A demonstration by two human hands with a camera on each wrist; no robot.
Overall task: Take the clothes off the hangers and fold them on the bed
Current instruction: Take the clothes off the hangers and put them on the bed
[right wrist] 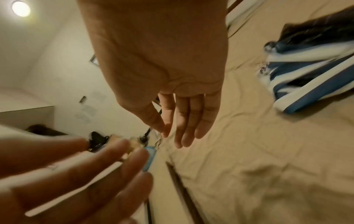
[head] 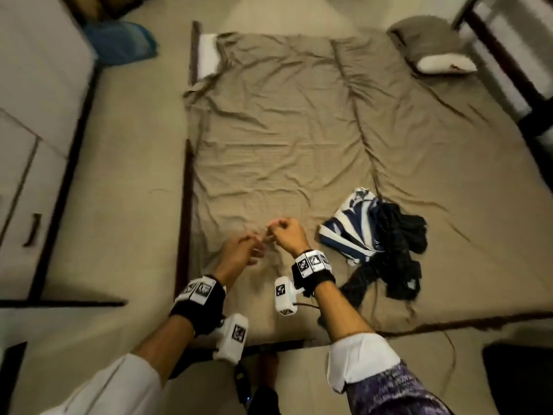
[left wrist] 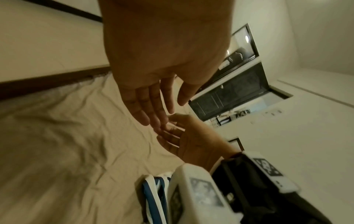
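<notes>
A blue-and-white striped garment point(head: 347, 229) point(right wrist: 310, 78) lies crumpled on the tan bed sheet point(head: 284, 130), with a black garment point(head: 395, 256) point(right wrist: 314, 33) heaped against its right side. No hanger shows in any view. My left hand point(head: 242, 253) point(left wrist: 153, 75) and right hand point(head: 287, 235) point(right wrist: 172, 91) hover close together over the near left part of the bed, left of the pile. Their fingertips almost meet. The fingers of both are straight or relaxed and hold nothing. The left wrist view catches a corner of the striped garment point(left wrist: 153, 194) behind the right wrist.
A grey pillow point(head: 431, 46) lies at the bed's far right corner. The dark wooden bed frame point(head: 185, 205) runs along the left edge. Pale cabinets point(head: 18, 175) stand at the left, a blue bag point(head: 119, 40) on the floor beyond, a dark object point(head: 517, 378) at the near right.
</notes>
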